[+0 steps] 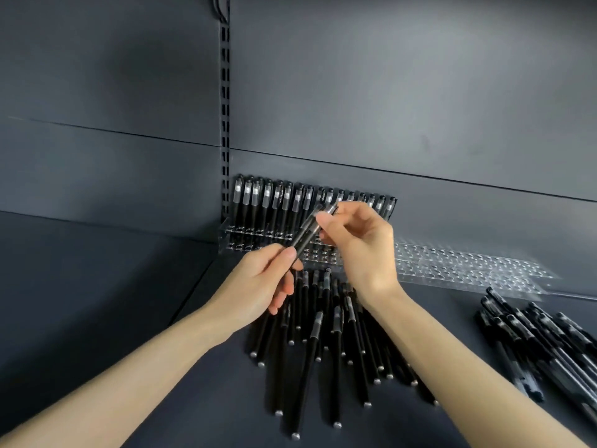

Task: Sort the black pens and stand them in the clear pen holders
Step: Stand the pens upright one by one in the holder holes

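Matt black pens with frosted caps and silvery ends; glossy clear plastic holders; smooth, matt dark-grey shelf.

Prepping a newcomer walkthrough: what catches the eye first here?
Centre frame, the left hand and right hand pinch one black pen between them. Behind it, a row of pens stands in a clear pen holder at the back of the shelf. Below the hands a loose pile of pens lies fanned out, with a second pile at far right.
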A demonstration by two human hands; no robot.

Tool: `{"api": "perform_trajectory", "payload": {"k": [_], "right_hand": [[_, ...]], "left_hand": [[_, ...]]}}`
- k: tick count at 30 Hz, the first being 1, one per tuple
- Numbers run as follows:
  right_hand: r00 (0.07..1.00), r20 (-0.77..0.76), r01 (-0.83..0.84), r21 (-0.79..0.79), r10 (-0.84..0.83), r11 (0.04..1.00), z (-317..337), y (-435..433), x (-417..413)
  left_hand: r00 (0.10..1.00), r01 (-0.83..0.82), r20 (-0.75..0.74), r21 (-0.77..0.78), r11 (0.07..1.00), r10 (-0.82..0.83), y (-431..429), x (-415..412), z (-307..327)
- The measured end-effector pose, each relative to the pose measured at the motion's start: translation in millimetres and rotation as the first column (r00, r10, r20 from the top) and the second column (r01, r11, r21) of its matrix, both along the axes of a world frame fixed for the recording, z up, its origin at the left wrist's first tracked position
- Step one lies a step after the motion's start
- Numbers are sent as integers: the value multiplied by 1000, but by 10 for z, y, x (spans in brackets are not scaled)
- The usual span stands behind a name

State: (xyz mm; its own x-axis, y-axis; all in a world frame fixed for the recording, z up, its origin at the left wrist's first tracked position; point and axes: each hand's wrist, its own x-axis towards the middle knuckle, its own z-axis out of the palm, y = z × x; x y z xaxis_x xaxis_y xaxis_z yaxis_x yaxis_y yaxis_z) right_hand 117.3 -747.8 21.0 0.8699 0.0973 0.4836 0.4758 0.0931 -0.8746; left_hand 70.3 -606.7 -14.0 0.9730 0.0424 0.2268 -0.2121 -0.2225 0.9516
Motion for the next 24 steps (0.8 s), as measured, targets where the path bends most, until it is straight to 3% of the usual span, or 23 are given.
{"api": "perform_trajectory", "payload": {"k": [3,5,9,14,24], "right_hand": [[995,-20,102,106,-101,989,128,63,191],[977,19,211,86,-213,974,200,74,317],[890,217,422,-58,-402,905,227,147,561],[817,379,522,-166,-435,837,148,264,728],[807,450,534,-282,-382,797,80,302,925]], "left_hand": [[982,-171,105,147,974,157,182,262,-35],[949,-291,188,202,935,255,301,419,-46],[942,-282,230,138,950,246,410,603,-68],[943,-232,249,16,973,221,424,596,-125],[957,-213,187,-67,975,222,425,631,-194]]}}
